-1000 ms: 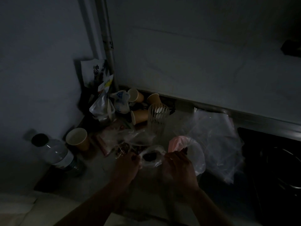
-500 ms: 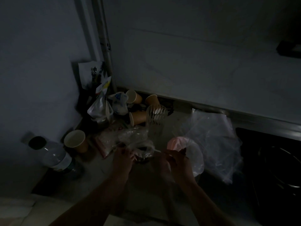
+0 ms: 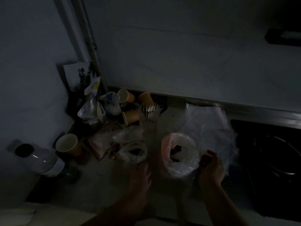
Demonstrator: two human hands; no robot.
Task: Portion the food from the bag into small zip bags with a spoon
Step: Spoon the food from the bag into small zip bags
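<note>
Two hands low | left hand (image 3: 140,175) at 6 o'clock of small zip bag (image 3: 133,151), grip unclear | right hand (image 3: 211,167) clenched at 4 o'clock rim of food bag (image 3: 180,154), contents unclear

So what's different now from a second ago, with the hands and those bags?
The right hand has left the small zip bag and gone right, to the rim of the big food bag. The left hand has dropped just below the small bag; the picture is too dark to show a grip. The cups and bottle stayed put.
</note>
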